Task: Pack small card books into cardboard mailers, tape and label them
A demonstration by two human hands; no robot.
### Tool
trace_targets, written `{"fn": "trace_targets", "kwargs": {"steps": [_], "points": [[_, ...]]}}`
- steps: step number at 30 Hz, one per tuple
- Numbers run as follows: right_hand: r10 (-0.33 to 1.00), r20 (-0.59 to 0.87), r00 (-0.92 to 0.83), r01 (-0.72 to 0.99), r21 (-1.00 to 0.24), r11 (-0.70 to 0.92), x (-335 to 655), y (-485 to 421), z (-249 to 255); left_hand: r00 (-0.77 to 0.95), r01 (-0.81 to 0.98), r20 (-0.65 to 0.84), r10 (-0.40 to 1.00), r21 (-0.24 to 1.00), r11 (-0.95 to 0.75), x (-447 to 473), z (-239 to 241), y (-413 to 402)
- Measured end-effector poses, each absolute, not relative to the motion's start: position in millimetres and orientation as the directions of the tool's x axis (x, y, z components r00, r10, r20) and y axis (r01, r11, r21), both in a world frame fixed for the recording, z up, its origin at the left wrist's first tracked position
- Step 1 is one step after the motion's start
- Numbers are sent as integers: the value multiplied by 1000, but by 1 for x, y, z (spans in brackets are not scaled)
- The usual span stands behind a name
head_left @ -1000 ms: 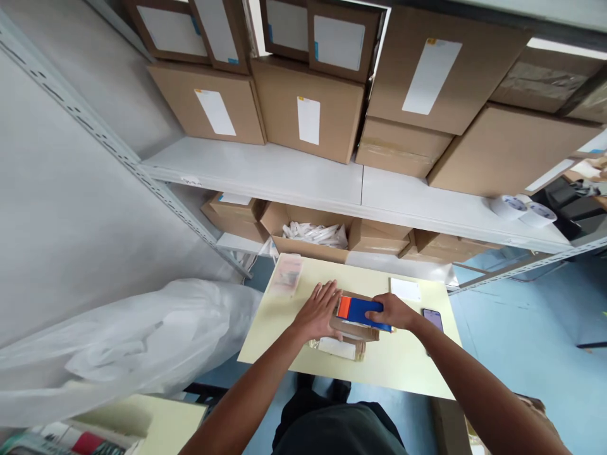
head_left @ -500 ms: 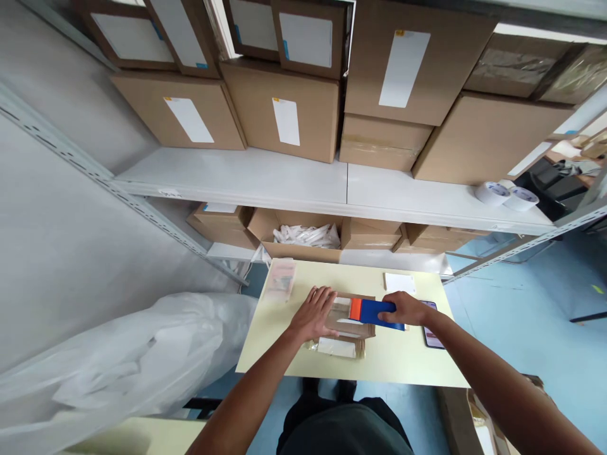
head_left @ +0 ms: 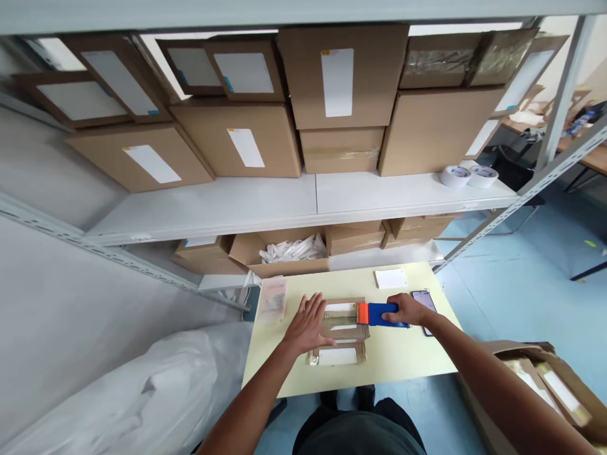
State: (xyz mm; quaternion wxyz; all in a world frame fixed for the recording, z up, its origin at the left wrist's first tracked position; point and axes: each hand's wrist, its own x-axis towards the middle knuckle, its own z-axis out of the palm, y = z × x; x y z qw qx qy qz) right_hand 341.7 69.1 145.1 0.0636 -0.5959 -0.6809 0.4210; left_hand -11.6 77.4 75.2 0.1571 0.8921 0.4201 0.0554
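Note:
A small cardboard box (head_left: pixel 337 329) lies on the pale yellow table, with clear tape and white labels on its top. My left hand (head_left: pixel 307 323) rests flat on the box's left end, fingers spread. My right hand (head_left: pixel 402 311) is wrapped around a blue tape dispenser (head_left: pixel 379 314), whose orange end touches the box's top near its right edge. Nearer to me, a second small box (head_left: pixel 337 356) with a white label lies alongside the first.
A phone (head_left: pixel 423 309) and white labels (head_left: pixel 391 279) lie on the table (head_left: pixel 403 360). Behind it, a shelf (head_left: pixel 265 202) bears large cartons and tape rolls (head_left: pixel 456 176). An open carton (head_left: pixel 502 349) with packed boxes stands low right; a white plastic bag (head_left: pixel 180 385) fills the lower left.
My view has tilted and shifted. The tape dispenser has moved rightward along the box top to its right edge. My left hand stays on the box's left end.

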Motion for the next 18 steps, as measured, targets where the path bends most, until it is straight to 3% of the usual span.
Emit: {"fn": "trace_targets", "kwargs": {"steps": [5,11,18], "points": [[872,-399,-282,681,-724,-111,330,67,124,695,699,-100,712,326,-637,9,79,83],[863,-377,-336,623,-776,-96,321,73,114,696,706,-56,716,234,-668,-10,71,77],[841,-427,-331,753,-657,-38,371,88,137,716,690,47,697,107,-716,-19,60,76]]}}
